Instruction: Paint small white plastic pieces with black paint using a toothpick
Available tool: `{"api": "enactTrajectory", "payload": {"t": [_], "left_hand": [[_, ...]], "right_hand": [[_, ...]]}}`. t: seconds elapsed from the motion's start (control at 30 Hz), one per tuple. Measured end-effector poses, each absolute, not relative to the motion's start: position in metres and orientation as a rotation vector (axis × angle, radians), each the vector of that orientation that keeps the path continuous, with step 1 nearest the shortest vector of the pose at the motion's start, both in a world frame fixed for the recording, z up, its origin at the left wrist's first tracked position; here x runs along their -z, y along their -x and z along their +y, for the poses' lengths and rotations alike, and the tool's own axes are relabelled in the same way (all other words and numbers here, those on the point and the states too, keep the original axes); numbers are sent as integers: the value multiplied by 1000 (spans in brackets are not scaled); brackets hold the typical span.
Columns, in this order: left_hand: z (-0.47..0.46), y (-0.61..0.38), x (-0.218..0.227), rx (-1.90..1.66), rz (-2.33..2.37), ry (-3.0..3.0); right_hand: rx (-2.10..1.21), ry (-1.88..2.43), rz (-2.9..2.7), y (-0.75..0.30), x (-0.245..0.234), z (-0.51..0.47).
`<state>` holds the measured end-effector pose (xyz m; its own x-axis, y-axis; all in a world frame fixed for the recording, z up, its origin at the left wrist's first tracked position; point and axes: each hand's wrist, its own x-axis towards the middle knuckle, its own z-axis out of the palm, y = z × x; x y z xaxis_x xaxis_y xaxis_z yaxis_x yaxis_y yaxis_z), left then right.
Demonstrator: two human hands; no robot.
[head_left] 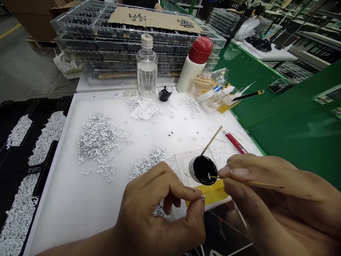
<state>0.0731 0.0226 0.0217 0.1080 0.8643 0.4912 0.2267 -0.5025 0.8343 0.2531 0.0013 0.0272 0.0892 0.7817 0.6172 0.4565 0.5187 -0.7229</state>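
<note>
My left hand pinches a tiny silver part between thumb and forefinger, low in the middle of the view. My right hand grips a thin wooden stick whose tip dips into a small white cap of black paint. A second stick leans out of that cap. The cap rests on a clear plastic sheet above a yellow card.
Heaps of small white parts lie on the white foam board. At the back stand a clear bottle, a red-capped white bottle, a small black paint cup and stacked clear trays. A red pen lies right.
</note>
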Motion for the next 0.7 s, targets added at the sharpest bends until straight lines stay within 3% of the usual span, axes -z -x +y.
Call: {"api": "enactTrajectory", "payload": {"t": [0.7], "left_hand": [[19, -72, -22, -1412, 1061, -1792]], "right_hand": [[-357, 1160, -1491, -241, -38, 11]]}}
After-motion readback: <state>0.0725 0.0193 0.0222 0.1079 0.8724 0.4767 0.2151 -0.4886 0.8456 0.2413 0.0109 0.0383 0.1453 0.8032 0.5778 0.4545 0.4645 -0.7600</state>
